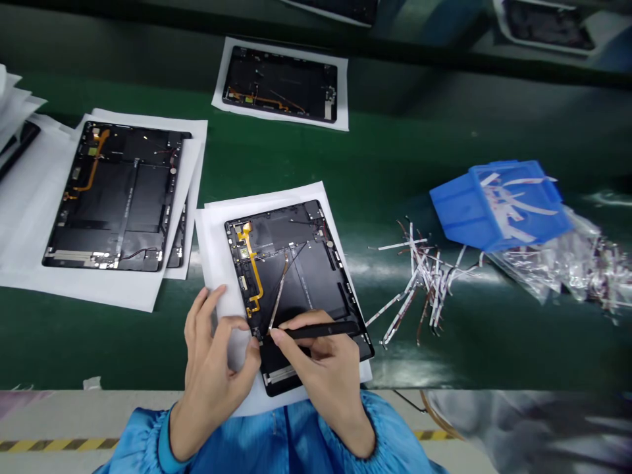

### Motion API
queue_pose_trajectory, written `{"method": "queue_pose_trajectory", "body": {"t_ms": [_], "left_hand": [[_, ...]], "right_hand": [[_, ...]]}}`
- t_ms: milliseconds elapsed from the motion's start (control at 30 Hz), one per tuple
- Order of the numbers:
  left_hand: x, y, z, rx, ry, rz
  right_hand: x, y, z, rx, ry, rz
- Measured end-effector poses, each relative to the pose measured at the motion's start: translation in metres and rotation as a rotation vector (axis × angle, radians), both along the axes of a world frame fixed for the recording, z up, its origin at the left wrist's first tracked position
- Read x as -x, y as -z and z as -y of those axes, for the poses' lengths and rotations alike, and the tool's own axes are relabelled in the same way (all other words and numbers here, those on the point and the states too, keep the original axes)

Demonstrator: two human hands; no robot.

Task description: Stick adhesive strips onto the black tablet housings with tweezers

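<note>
A black tablet housing lies tilted on white paper sheets in front of me, an orange flex cable along its left side. My right hand grips black tweezers, their tip at the housing's lower left, beside the lower end of a thin whitish cable. That cable runs loosely up across the housing. My left hand is at the housing's left edge with fingers apart, thumb and index tips close to the lower left corner. Whatever lies under those fingertips is hidden.
More housings on paper lie at left and at the back. To the right are a heap of thin cables, a blue plastic bin with white strips, and clear plastic bags. The green table's front edge is near my body.
</note>
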State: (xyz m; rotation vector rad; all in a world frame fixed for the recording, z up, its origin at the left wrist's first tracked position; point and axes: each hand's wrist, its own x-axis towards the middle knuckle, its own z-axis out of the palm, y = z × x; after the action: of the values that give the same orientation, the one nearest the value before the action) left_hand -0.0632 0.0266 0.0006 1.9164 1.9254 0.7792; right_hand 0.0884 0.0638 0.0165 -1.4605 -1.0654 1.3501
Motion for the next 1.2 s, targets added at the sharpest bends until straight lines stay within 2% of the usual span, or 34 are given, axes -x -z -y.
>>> {"method": "queue_pose_trajectory", "body": {"t_ms": [767,1000,1100,1200], "left_hand": [[-0.002,0.001,0.0,0.064,0.028,-0.056],[-0.004,-0.003,0.001,0.105,-0.03,-0.004],[0.0,-0.004,0.002,0.121,0.038,0.018],[0.007,-0.006,0.006,0.108,0.114,0.067]], "right_hand": [[0.0,-0.002,-0.001,0.059,-0.011,-0.011],[0.002,-0.005,0.001,-0.056,-0.025,-0.026],[0.001,-0.014,0.005,-0.161,-0.107,-0.178],[-0.002,-0.018,0.003,-0.275,-0.055,-0.137]]}}
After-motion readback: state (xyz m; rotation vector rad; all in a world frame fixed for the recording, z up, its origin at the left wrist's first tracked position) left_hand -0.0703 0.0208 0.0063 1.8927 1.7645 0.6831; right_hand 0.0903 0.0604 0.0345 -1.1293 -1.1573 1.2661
